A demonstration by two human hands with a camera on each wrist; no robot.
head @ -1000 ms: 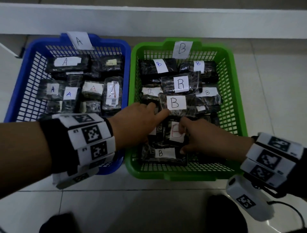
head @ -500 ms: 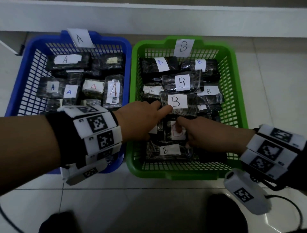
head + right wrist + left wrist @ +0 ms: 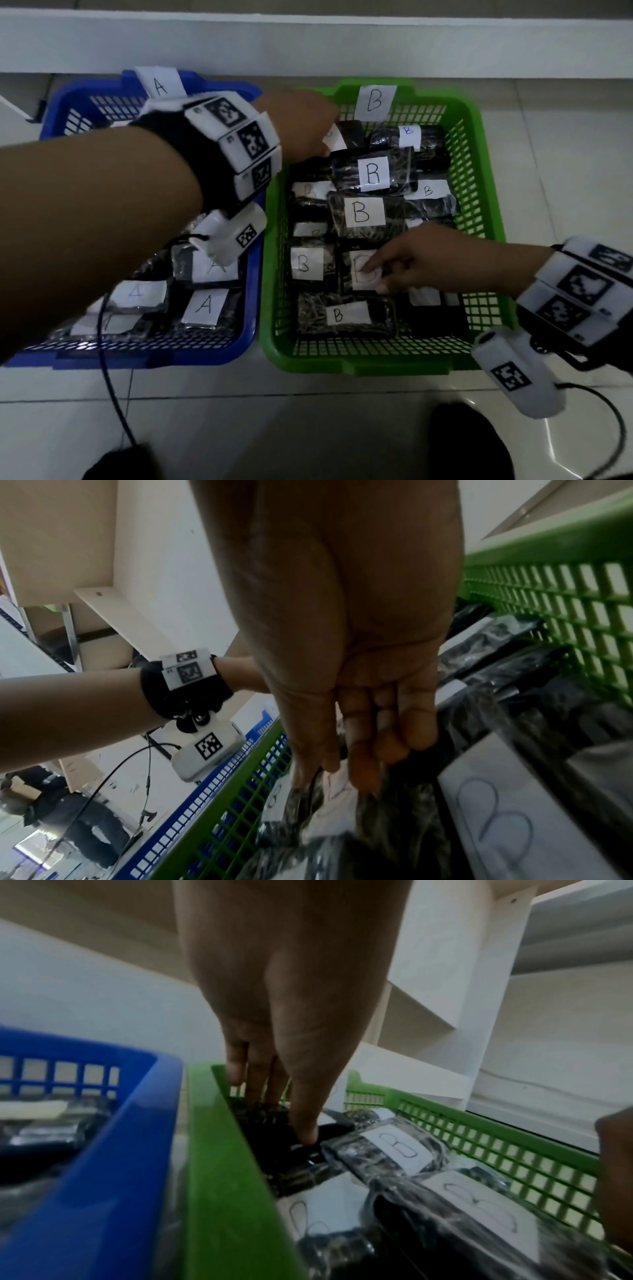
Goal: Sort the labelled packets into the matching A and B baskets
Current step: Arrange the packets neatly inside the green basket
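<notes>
Left hand [image 3: 274, 1015] fingers press a dark packet [image 3: 274, 1123] in the green basket [image 3: 219, 1177].

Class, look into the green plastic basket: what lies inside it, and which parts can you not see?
Inside the green plastic basket lie dark plastic-wrapped packets with white B labels. The left hand covers the far-left corner; the right hand partly hides a red-lettered packet.

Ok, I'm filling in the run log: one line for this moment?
left hand: fingers down on packets, far-left corner of green basket | right hand: fingertips on red-B packet | nothing lifted
</notes>
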